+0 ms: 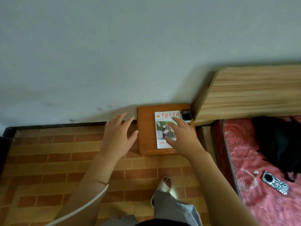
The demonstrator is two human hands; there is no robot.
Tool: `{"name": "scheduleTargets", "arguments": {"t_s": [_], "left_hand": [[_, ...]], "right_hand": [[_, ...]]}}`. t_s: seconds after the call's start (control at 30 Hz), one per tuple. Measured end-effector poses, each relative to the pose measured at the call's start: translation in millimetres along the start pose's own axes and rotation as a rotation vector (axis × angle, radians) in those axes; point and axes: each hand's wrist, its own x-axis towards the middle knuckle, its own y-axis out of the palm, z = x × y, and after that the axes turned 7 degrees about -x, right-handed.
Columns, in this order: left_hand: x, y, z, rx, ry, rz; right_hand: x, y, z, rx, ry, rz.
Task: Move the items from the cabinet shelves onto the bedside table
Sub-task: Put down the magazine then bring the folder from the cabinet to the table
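On top of the orange table, wedged between wall and bed frame, lies a magazine with a red title, flat and cover up, pushed toward the bed side — probably to leave bare wood for further items. Behind it sits a small dark object, too blurred to name. The right hand hovers spread over the cover, gripping nothing; the left hand hangs open beside the table — also empty. No container shows.

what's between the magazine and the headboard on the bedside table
In the head view, a small black object sits between the magazine and the wooden headboard, at the back right corner of the bedside table.
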Motion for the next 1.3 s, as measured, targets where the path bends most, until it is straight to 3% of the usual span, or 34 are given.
{"name": "scheduleTargets", "arguments": {"t_s": [0.3,0.63,0.9,1.3], "left_hand": [[-125.1,-147.2,136.4,-0.114,-0.165,-0.252],[-326.2,-251.6,310.4,-0.106,-0.434,-0.557],[-488.5,-285.1,383.0,-0.066,-0.731,-0.755],[-656.6,-285.3,424.0,0.019,-1.230,-0.955]], "right_hand": [[-35.1,-36.2,194.4,-0.118,-0.218,-0.148],[-69.6,-5.4,457.3,-0.164,-0.574,-0.174],[-114.2,43.6,640.5,-0.165,-0.924,-0.076],[-178.4,145.9,849.7,-0.158,-1.370,0.138]]}}
